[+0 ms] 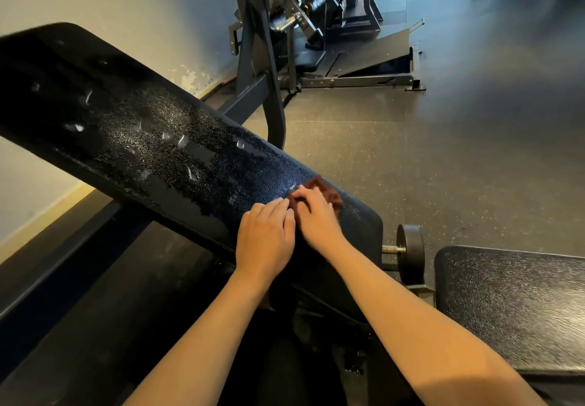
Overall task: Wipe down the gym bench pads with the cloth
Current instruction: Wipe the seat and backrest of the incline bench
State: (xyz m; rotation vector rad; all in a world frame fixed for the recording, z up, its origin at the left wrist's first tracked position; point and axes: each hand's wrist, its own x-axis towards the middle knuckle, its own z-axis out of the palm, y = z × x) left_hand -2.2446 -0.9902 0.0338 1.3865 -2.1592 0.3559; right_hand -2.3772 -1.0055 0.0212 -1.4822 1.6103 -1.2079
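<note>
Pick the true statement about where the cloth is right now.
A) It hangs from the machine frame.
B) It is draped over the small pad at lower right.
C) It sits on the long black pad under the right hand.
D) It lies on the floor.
C: the reddish-brown cloth sits bunched near the lower end of the long black pad, where the right hand holds it, with the left hand just beside.
</note>
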